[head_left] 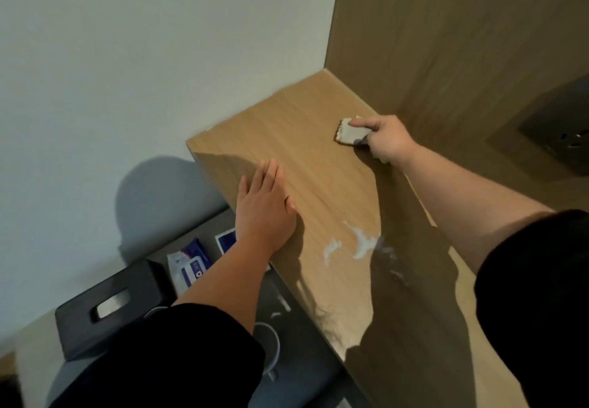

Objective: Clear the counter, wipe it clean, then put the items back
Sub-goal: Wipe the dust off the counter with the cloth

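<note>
The wooden counter [306, 152] runs away from me into a corner, with a white wall [127, 57] behind its far end and a tall wood panel [446, 41] along its right side. Its left edge drops straight down to a lower grey surface [287, 293]. Between my two hands the wood is bare, so there is open room along the middle of the top.

My left hand [264, 207] lies flat at that left edge, fingers straight and close together, holding nothing. My right hand [387, 141] is far in, close to the wood panel, fingers curled round one pale cloth [350, 132], the forefinger stretched along its top. The cloth is pressed on the counter near the back corner.

A few white smears [360, 242] sit on the near part of the top, by my right forearm's shadow.

Down on the grey surface I count one black tissue box [114, 305], two blue-and-white packets [188, 264], lying just beside each other, and one white cup [271, 347], half hidden under my left sleeve. Those things crowd the space just below the counter's left edge.
</note>
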Action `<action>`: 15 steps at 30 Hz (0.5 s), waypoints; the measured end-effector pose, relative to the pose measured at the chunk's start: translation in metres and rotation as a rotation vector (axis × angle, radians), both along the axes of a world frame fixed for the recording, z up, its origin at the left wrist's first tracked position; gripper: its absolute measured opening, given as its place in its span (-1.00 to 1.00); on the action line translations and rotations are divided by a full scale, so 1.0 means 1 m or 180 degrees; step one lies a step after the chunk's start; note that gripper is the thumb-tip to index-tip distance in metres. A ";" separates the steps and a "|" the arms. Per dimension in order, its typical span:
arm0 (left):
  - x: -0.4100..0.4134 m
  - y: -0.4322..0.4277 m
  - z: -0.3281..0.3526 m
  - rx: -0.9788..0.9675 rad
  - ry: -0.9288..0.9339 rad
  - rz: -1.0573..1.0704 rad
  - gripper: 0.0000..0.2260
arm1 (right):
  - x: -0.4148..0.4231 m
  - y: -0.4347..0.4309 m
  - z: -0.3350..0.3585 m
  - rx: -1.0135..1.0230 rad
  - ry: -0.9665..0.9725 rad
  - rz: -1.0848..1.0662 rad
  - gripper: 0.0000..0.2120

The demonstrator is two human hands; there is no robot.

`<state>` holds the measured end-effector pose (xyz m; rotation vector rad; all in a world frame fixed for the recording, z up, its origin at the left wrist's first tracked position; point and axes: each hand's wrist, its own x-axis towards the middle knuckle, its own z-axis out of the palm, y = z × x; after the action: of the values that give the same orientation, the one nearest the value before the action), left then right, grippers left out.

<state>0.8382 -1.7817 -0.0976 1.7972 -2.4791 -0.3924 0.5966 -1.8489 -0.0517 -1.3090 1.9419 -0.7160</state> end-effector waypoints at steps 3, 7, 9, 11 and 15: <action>0.001 0.000 0.000 -0.0022 0.0018 -0.0002 -0.46 | 0.013 0.010 -0.017 -0.0015 -0.0069 0.0352 -0.52; 0.000 -0.001 -0.001 -0.0050 0.0034 0.0028 -0.48 | 0.034 0.051 -0.018 0.0157 -0.0478 0.1083 -0.46; 0.000 -0.001 -0.002 -0.0045 0.0030 0.0045 -0.49 | 0.040 0.074 -0.016 0.0243 -0.0589 0.1342 -0.45; -0.001 0.000 -0.002 -0.0062 0.0016 0.0058 -0.49 | 0.043 0.095 -0.016 0.0314 -0.0577 0.1577 -0.45; -0.001 0.000 -0.003 -0.0111 0.0009 0.0048 -0.49 | 0.051 0.136 -0.014 0.0408 -0.0445 0.1867 -0.53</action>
<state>0.8372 -1.7819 -0.1002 1.8000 -2.4534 -0.3485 0.6477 -1.7132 -0.0660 -1.5914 1.3618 -0.3688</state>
